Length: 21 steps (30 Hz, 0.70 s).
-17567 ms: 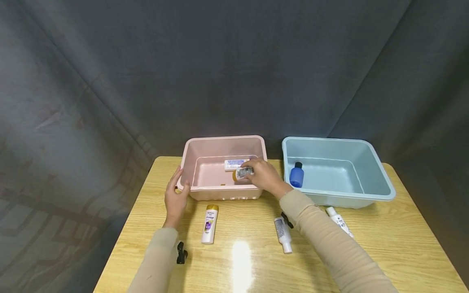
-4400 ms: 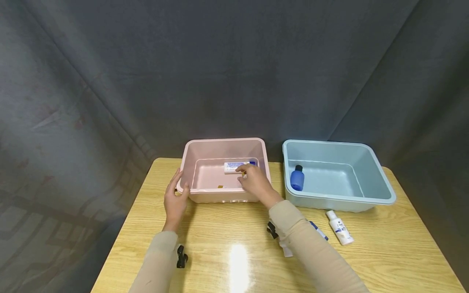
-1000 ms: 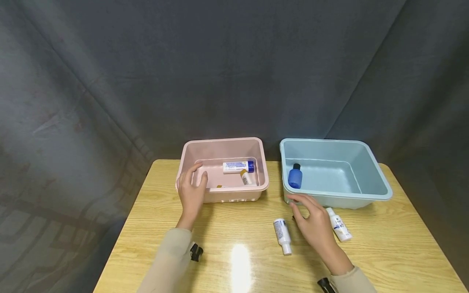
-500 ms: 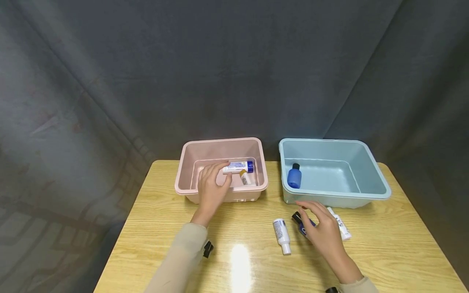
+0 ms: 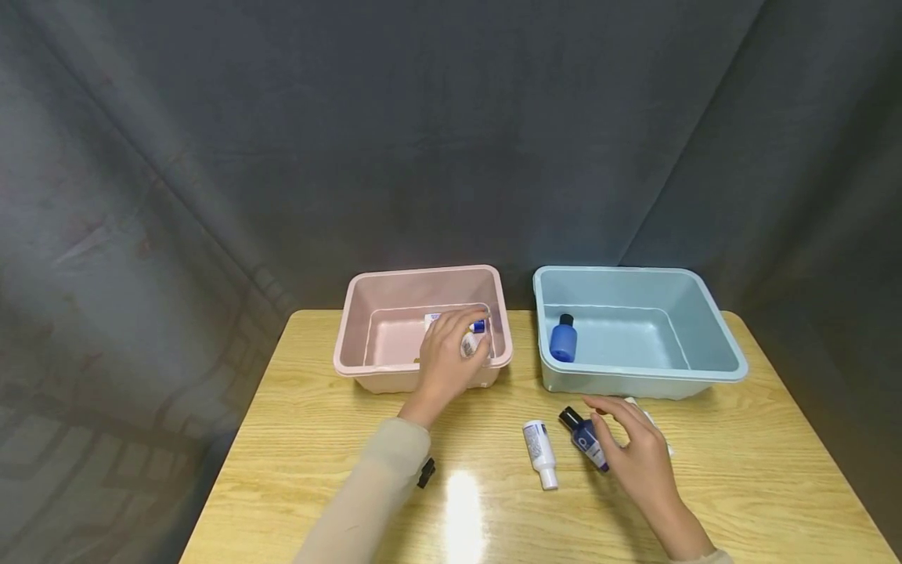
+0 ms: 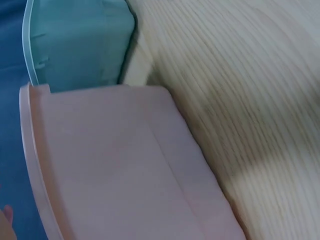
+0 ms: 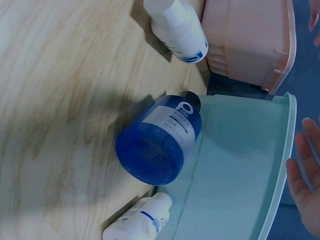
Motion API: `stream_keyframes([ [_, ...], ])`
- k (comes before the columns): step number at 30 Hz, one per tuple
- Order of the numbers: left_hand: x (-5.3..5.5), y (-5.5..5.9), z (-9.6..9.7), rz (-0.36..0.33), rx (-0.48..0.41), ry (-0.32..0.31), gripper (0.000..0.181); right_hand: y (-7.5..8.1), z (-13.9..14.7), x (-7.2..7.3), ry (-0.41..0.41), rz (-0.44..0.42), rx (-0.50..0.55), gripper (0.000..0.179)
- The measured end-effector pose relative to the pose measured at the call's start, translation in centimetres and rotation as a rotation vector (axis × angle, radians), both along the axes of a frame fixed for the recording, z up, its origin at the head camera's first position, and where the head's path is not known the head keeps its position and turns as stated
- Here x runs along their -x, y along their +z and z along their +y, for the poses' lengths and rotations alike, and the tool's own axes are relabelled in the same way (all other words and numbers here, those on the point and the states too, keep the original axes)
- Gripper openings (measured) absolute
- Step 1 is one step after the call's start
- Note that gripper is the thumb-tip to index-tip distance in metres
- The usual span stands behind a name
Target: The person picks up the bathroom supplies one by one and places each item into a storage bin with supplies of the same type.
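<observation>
My left hand [image 5: 447, 356] hovers over the front of the pink bin [image 5: 416, 276], fingers curved and thumb apart. Partly hidden behind it lie a white tube with a blue cap [image 5: 478, 326] and a white bottle [image 5: 468, 345]. On the table, my right hand [image 5: 637, 454] hangs beside a dark blue bottle [image 5: 586, 440] with a black cap, thumb and fingers spread. In the right wrist view, this blue bottle [image 7: 155, 142] lies on its side, apart from the right hand [image 7: 307, 175]. The left wrist view catches only a fingertip and the pink bin's outer wall [image 6: 115, 160].
A light blue bin [image 5: 637, 373] stands at the right, with a blue black-capped bottle [image 5: 564, 340] inside. One white bottle [image 5: 540, 454] lies left of the dark blue one. Another white bottle [image 7: 140, 220] lies by the blue bin, mostly behind the right hand in the head view.
The gold-capped bottle at the table's front left has left the table. My right hand has withdrawn from the pink bin to the dark blue bottle. My left hand has moved rightward from the bin's rim.
</observation>
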<state>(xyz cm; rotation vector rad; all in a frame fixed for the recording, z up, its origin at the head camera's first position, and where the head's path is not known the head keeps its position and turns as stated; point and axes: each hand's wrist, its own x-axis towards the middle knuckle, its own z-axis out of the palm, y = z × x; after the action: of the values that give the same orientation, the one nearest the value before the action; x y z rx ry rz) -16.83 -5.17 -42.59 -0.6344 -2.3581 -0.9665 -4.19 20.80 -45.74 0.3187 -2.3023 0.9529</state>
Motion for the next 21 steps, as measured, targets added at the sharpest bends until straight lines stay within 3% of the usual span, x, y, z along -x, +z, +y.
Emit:
stream_keyframes([
  [10, 0.0, 0.5, 3.0, -0.094, 0.100, -0.059, 0.041, -0.6, 0.5, -0.6, -0.008, 0.013, 0.022, 0.037],
  [21, 0.4, 0.5, 5.2, -0.159, 0.328, -0.141, 0.046, -1.7, 0.4, -1.4, -0.027, 0.049, 0.041, 0.041],
])
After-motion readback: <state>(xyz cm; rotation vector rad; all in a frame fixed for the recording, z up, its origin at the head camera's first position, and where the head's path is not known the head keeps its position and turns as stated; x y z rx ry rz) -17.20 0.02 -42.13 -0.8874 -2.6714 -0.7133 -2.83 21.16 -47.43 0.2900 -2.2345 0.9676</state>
